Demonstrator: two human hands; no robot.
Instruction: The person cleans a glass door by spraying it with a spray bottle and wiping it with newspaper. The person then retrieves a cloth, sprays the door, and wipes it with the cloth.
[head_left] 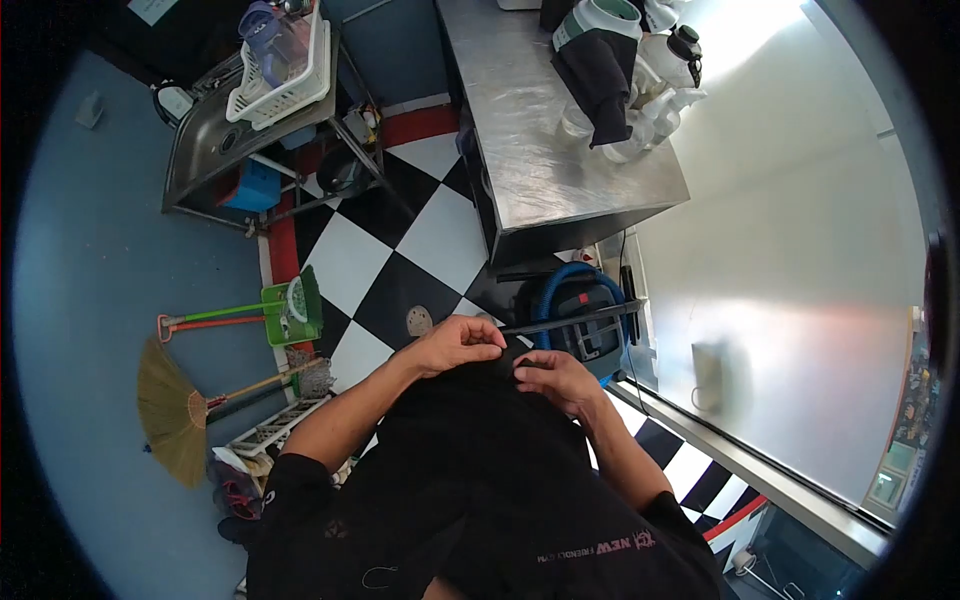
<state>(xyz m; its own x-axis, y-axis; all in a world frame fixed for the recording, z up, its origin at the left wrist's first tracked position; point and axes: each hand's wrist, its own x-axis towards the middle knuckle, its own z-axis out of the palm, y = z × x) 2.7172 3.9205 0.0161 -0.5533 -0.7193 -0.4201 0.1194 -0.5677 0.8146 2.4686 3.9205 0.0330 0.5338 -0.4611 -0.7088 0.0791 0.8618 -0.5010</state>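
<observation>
Left hand (458, 346) and right hand (562, 380) have fingers curled in at the far edge of the black cloth (480, 425), can't tell if they're actually gripping it. Vacuum (598, 343) sits on the floor (345, 268) off the desk's (530, 130) near edge, bottles (662, 116) crowd its right edge.
</observation>
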